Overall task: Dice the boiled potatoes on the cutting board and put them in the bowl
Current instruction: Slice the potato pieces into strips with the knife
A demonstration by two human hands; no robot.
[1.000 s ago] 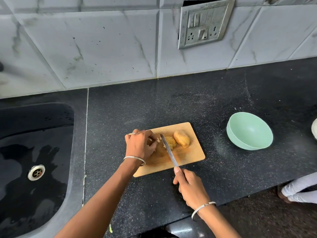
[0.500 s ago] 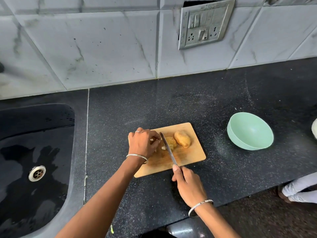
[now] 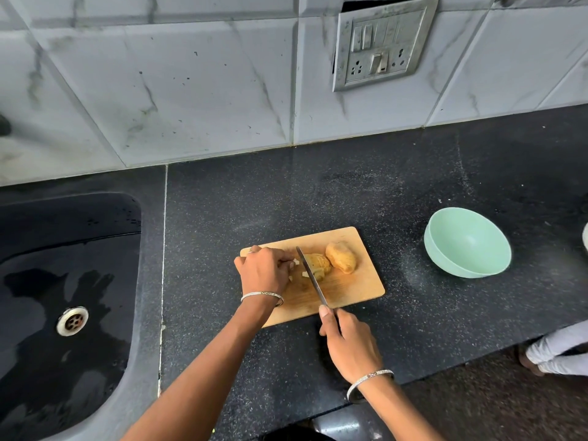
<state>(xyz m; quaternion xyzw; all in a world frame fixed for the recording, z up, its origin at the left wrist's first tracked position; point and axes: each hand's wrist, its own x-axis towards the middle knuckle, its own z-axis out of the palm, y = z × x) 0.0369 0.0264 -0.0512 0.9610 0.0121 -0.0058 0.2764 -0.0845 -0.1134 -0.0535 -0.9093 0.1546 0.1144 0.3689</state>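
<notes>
A wooden cutting board lies on the black counter. On it sit a whole boiled potato and, to its left, a sliced potato with small pale pieces beside it. My right hand grips a knife by the handle, the blade down across the sliced potato's left side. My left hand is curled over the cut pieces at the board's left end, fingertips against the blade side. An empty mint-green bowl stands to the right of the board.
A black sink with a metal drain fills the left. A tiled wall with a switch plate rises behind. The counter's front edge runs just below my right wrist. A person's pale-clothed legs show at the right, on the floor.
The knife has shifted slightly left across the sliced potato, and small pale pieces now lie between blade and left hand. My left hand drew a little left.
</notes>
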